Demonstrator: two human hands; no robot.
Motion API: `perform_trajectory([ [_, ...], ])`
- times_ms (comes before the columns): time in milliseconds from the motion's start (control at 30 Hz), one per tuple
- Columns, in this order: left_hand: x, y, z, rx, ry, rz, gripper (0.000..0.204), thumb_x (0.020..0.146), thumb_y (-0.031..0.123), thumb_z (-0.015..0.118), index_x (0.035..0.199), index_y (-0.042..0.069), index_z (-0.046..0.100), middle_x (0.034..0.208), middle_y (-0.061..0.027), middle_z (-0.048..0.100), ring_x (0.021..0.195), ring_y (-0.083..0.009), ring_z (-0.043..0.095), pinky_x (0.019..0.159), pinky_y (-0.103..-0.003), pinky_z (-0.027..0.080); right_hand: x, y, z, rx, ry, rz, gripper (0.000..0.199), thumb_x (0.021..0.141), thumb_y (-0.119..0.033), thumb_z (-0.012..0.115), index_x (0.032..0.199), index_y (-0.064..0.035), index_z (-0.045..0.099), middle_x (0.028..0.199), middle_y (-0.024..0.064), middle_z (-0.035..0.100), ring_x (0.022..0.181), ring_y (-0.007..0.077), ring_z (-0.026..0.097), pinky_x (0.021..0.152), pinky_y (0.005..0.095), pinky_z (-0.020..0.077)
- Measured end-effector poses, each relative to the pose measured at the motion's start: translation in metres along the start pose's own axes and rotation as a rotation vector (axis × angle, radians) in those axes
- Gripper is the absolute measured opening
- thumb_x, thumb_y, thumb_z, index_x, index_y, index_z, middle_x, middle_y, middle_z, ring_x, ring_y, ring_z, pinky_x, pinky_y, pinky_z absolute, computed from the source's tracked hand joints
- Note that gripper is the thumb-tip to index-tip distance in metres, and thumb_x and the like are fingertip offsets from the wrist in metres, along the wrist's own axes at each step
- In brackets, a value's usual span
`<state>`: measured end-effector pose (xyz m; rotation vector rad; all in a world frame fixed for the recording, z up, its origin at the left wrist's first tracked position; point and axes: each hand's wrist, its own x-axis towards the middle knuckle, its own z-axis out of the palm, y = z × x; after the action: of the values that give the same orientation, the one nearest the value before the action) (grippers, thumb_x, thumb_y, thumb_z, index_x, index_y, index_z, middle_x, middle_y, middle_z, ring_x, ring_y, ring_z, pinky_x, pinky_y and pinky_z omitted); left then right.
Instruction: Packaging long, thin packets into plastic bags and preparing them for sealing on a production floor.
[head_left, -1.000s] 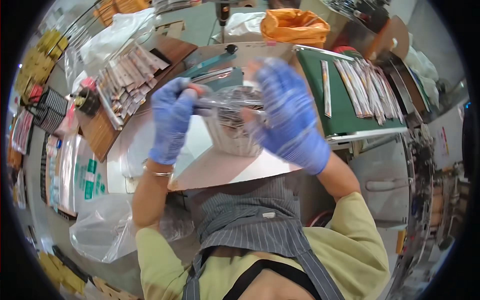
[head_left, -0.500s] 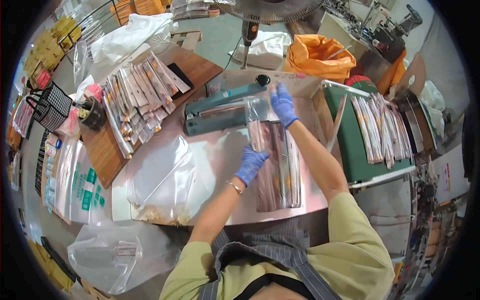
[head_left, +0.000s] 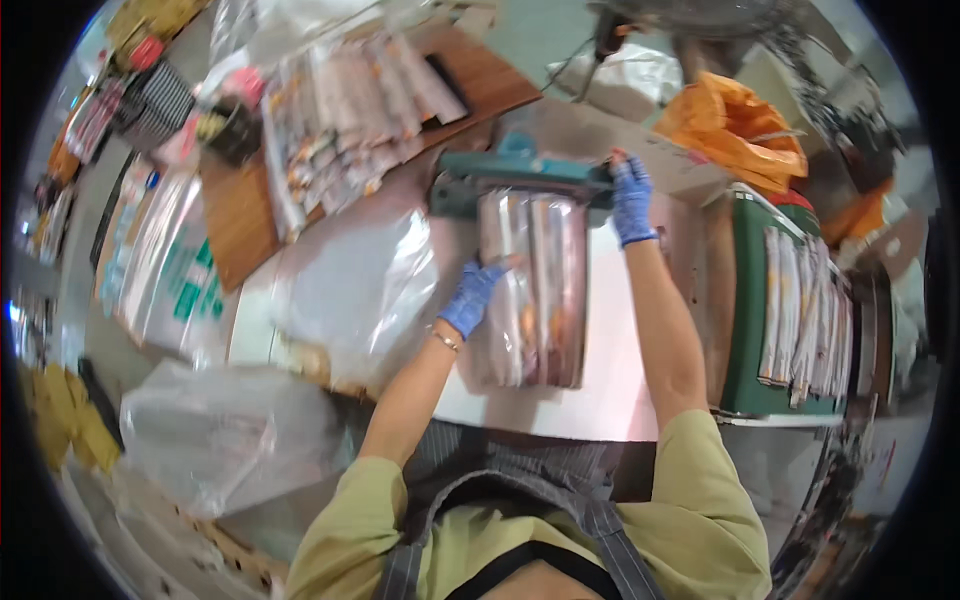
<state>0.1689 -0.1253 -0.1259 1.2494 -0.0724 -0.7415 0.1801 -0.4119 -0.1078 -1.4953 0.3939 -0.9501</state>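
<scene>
A clear packet of long sachets (head_left: 535,290) lies at the centre of the frame, its top edge tucked under the teal heat sealer (head_left: 520,180). The left hand (head_left: 470,298), in a blue glove, rests flat on the packet's left edge, fingers spread. The right hand (head_left: 632,200), also gloved, presses down closed over the sealer's right end.

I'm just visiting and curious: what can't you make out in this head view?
- Mouth of the clear bag: hidden under the teal sealer.
- Right hand: its fingertips curl over the sealer's end, out of sight.
- Left hand: palm faces down on the bag, hidden.
- Bag's contents: blurred by glare on the plastic.
- Far shelves: bent and small at the rim.
</scene>
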Motion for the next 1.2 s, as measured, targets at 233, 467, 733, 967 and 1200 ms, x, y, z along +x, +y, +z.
perform_trajectory([
  [233,-0.129,-0.110,-0.032,0.237,0.142,0.026,0.049,0.078,0.023,0.063,0.118,0.002,0.043,0.100,-0.0023,0.054,0.091,-0.0128,0.050,0.078,-0.026,0.042,-0.006,-0.021,0.008,0.148,0.015,0.101,0.016,0.083,-0.017,0.058,0.094,-0.0083,0.063,0.081,-0.0011,0.058,0.074,0.0076,0.051,0.068,0.0214,0.0423],
  [467,-0.164,-0.011,-0.102,0.830,0.425,0.547,0.006,0.075,0.005,0.060,0.081,0.003,0.059,0.074,-0.0080,0.057,0.060,-0.0142,0.052,0.058,-0.027,0.044,-0.060,-0.034,0.018,-0.244,0.060,-0.209,0.032,0.084,-0.021,0.056,0.110,-0.0042,0.054,0.098,0.0057,0.056,0.088,0.0153,0.052,0.080,0.0274,0.0414],
  [733,-0.124,0.048,-0.160,1.215,0.906,0.706,0.022,0.078,0.021,0.056,0.091,0.004,0.056,0.093,-0.0153,0.051,0.089,-0.0296,0.050,0.077,-0.038,0.040,-0.240,-0.070,0.015,-0.809,-0.293,-0.337,0.031,0.073,-0.011,0.060,0.102,-0.0026,0.054,0.108,0.0166,0.051,0.099,0.0315,0.048,0.087,0.0361,0.0390],
  [967,-0.084,0.063,-0.189,1.742,0.534,0.793,0.023,0.073,0.023,0.058,0.091,0.007,0.056,0.102,-0.0143,0.053,0.098,-0.0325,0.046,0.086,-0.044,0.035,-0.248,-0.068,0.016,-0.759,-0.270,-0.264,0.027,0.071,-0.011,0.062,0.097,-0.0054,0.057,0.106,0.0152,0.052,0.098,0.0315,0.049,0.086,0.0373,0.0398],
  [1200,-0.144,0.038,-0.100,1.131,-0.292,0.557,0.019,0.073,0.018,0.061,0.086,0.005,0.055,0.074,-0.0085,0.056,0.068,-0.0217,0.054,0.068,-0.032,0.045,-0.239,-0.063,0.006,-0.791,-0.317,-0.351,0.026,0.071,-0.005,0.059,0.097,-0.0041,0.056,0.102,0.0149,0.052,0.096,0.0308,0.049,0.086,0.0355,0.0393],
])
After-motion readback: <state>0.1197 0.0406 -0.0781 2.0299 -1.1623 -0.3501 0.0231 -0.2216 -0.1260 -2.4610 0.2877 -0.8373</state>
